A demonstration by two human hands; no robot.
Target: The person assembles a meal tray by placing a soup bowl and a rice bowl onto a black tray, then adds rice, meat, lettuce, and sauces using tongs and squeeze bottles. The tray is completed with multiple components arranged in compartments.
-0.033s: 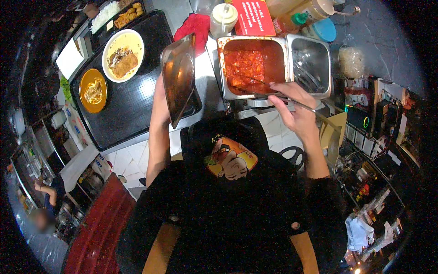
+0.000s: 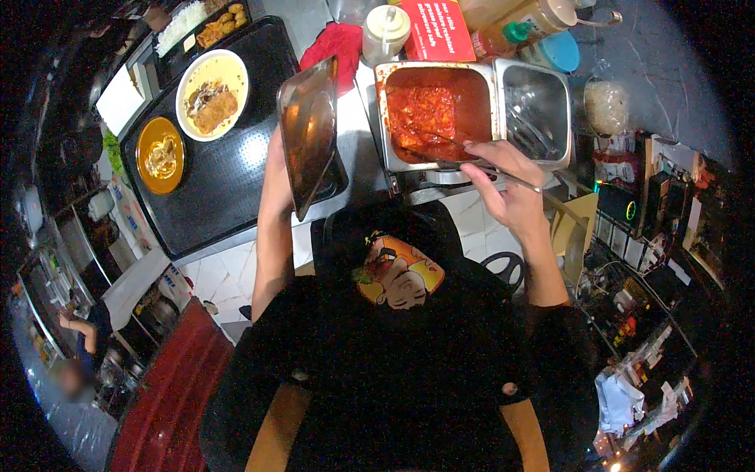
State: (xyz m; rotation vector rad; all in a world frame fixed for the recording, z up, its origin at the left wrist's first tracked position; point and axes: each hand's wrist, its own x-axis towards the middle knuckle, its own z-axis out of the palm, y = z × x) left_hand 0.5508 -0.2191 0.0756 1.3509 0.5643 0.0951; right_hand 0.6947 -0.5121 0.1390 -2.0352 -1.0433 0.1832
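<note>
While the left hand (image 2: 277, 157) grips the lifted steel lid (image 2: 308, 134), the right hand (image 2: 503, 185) clasps a ladle (image 2: 472, 161) dipping into the red stew pan (image 2: 436, 110) at twelve o'clock, the plate (image 2: 211, 94) at ten o'clock not yet sauced.

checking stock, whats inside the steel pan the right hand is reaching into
The steel pan holds red saucy food, piled to its left. The right hand dips a utensil in; the pan's bottom is covered.

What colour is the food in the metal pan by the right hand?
Red-orange, saucy food in the square steel pan, clearest in the head view.
</note>
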